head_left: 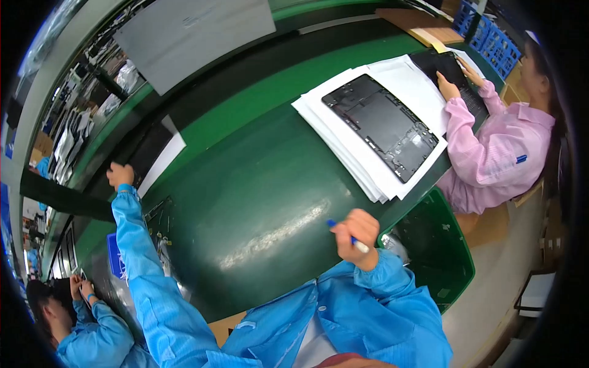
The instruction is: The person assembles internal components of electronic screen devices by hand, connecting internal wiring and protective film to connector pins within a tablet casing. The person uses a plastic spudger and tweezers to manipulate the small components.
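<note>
pen-like tool (361, 246), in rt hand (362, 229), glossy grn table (264, 178)

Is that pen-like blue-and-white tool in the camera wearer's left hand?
No, the right hand holds the blue-and-white tool, while the left hand is stretched out well away from it.

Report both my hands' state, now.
Left hand: fingers look partly curled; whether it grips anything cannot be told.
Right hand: closed, holding a blue-and-white pen-like tool.
</note>
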The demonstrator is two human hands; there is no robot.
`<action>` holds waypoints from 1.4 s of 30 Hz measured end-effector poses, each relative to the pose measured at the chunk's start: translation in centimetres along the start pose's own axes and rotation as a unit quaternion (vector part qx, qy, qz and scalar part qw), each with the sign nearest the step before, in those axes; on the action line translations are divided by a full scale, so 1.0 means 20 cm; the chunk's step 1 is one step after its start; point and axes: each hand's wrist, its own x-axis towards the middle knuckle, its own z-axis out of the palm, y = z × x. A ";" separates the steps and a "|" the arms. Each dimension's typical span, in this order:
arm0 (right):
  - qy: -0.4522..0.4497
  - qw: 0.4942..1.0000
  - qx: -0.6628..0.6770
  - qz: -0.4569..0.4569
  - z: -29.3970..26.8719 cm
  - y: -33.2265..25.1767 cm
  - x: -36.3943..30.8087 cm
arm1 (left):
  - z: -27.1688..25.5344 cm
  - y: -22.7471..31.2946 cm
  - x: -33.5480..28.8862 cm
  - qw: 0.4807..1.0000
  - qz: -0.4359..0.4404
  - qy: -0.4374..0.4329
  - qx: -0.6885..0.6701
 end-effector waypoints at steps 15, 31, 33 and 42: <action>0.044 0.930 -0.196 0.307 -0.44 0.16 0.13 | -0.92 2.10 -1.07 0.759 0.441 -0.378 -0.293; 0.175 0.951 -0.079 0.244 -0.50 0.24 -0.03 | -1.19 1.74 -0.87 0.562 0.253 -0.539 -0.574; 0.232 0.944 0.016 0.232 -0.53 0.16 -0.01 | -1.17 1.49 -0.76 0.576 0.257 -0.555 -0.542; -0.042 0.968 0.112 0.222 -0.30 0.05 0.13 | -0.83 0.64 -0.75 0.618 0.283 -0.636 -0.365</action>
